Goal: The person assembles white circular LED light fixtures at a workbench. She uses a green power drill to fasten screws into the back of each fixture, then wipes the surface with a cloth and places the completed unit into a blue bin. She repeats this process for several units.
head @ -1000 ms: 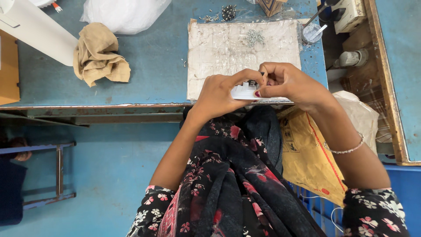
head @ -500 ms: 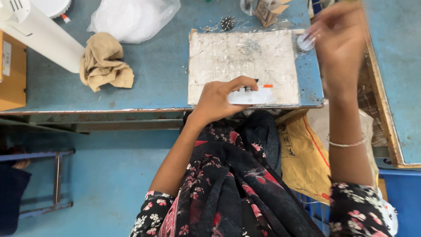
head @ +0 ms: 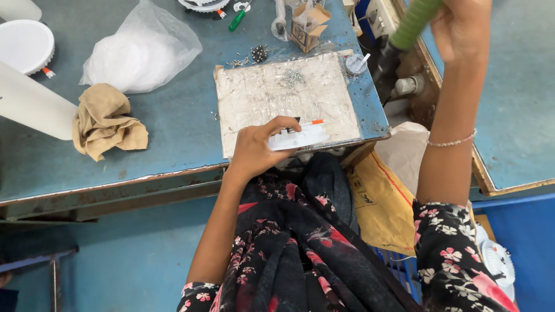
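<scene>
White round plastic lamp housing (head: pixel 300 137) at frame centre, pinned by left hand (head: pixel 257 150), fingers curled over it; right hand (head: pixel 459 26) raised upper right, fist gripping green ribbed handle (head: pixel 413 24).

Over at your left, a crumpled tan cloth (head: pixel 107 121) lies on the blue table (head: pixel 173 138), just below a clear plastic bag (head: pixel 141 52). A white round lamp (head: pixel 24 46) sits far upper left, and a small cardboard box (head: pixel 306 26) stands top centre.
</scene>
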`<state>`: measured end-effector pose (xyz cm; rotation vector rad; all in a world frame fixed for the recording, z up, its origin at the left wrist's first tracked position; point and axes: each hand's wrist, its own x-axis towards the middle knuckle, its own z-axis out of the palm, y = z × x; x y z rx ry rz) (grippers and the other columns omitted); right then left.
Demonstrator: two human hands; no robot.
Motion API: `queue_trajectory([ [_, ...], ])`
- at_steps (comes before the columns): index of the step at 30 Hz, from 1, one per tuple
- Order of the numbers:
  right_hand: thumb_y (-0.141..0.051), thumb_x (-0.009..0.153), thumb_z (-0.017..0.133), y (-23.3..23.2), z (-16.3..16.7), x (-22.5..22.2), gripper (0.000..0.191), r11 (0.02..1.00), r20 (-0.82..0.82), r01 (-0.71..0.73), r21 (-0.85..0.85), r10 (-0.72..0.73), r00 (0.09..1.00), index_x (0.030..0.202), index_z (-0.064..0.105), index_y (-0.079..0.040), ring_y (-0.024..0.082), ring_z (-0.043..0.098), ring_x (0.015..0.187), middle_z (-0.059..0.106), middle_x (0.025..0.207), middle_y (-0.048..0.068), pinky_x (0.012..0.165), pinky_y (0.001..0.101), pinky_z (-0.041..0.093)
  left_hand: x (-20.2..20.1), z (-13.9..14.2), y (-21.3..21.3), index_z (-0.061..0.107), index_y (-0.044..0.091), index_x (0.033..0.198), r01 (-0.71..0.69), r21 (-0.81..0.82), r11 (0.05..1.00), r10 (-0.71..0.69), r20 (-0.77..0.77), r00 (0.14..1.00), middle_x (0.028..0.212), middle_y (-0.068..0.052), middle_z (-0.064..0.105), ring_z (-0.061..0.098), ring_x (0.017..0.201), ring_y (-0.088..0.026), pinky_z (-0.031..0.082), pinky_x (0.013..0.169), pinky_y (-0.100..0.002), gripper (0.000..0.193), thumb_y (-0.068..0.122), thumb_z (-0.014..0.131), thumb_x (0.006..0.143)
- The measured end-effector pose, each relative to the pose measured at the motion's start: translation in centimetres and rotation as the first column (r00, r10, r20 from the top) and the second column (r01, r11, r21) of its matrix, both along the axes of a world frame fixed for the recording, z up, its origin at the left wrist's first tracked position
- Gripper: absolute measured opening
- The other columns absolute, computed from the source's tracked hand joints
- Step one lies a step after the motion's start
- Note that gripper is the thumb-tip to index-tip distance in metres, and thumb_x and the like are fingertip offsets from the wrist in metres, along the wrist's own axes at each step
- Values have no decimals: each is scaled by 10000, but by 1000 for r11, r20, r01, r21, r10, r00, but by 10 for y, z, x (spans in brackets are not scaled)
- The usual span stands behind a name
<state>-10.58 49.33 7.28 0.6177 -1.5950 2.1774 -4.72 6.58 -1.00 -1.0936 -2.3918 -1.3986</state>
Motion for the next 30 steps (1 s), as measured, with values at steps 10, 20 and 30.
queue_trajectory([
  [10,-235,1163,568,96,-88,17,423,932,52,-324,-165,336,940,775,467,-100,128,439,600,488,763,31,619,259,421,-5,0,1,636,309,1176,-2,24,1000,4,-88,996,1027,60,768,748,795,-231,561,690,-346,396,356,790,814],
  [20,-175,1130,474,31,-98,57,222,872,52,-402,-280,432,901,936,451,-71,173,426,575,449,688,73,563,305,388,-2,4,-2,628,316,1166,18,59,998,-16,-44,999,966,57,761,734,733,-226,551,661,-351,400,370,806,812],
  [30,-343,1165,384,-36,-68,100,343,955,-13,-196,-223,198,980,990,451,-56,193,423,557,417,764,92,620,336,397,-3,6,-3,632,312,1159,8,49,999,-6,-34,999,939,25,762,739,740,-244,549,658,-363,404,370,814,804],
])
